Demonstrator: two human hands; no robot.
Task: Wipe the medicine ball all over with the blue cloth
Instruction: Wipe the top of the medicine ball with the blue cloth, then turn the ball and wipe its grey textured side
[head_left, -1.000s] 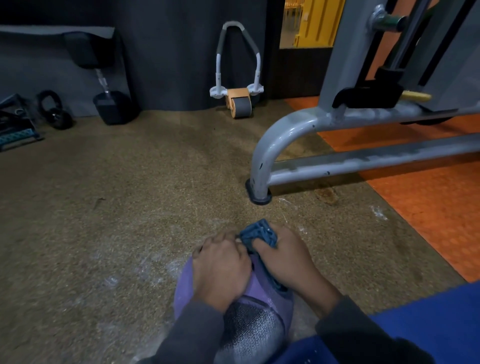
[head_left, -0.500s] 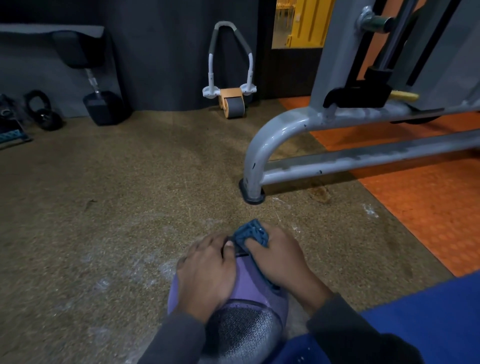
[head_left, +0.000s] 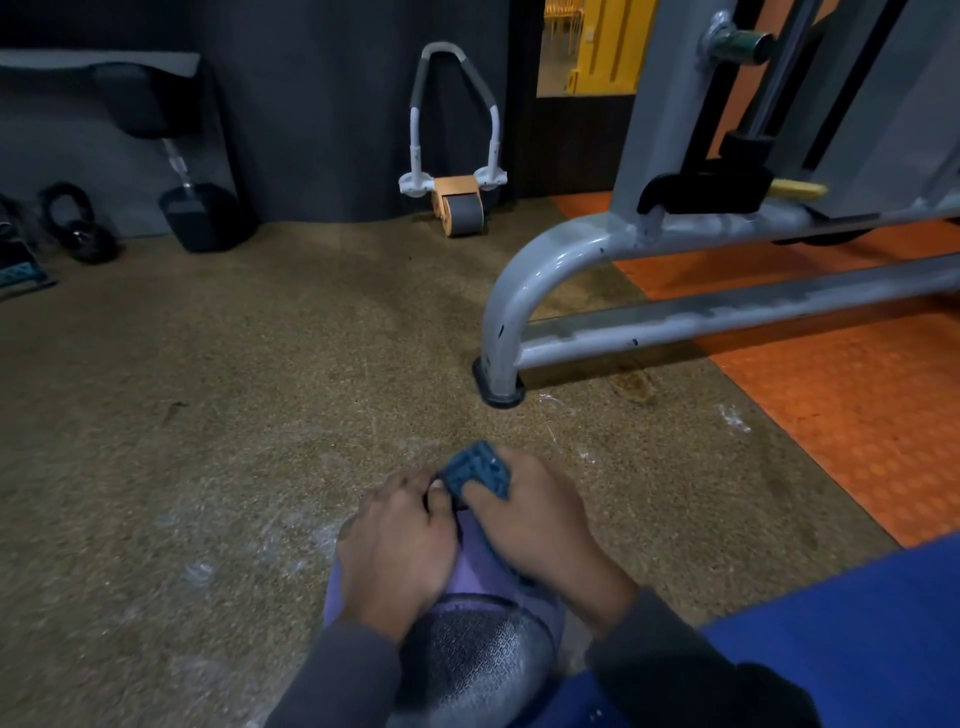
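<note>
The medicine ball (head_left: 475, 582), purple with a grey textured panel, rests on the brown floor right in front of me. My left hand (head_left: 397, 545) lies flat on its left upper side, holding it. My right hand (head_left: 540, 525) grips the bunched blue cloth (head_left: 478, 470) and presses it on the ball's far top. Most of the cloth is hidden under my fingers, and my hands cover much of the ball.
A grey machine frame foot (head_left: 501, 374) stands on the floor just beyond my hands. An ab roller (head_left: 457, 200), a dumbbell (head_left: 200, 213) and a kettlebell (head_left: 78, 228) sit by the dark back wall. A blue mat (head_left: 841, 623) lies at lower right, orange flooring (head_left: 857, 395) beyond it.
My hands and the ball keep nearly the same pose. The right hand with the cloth has shifted slightly over the ball's far top, and my view has drifted a little.
</note>
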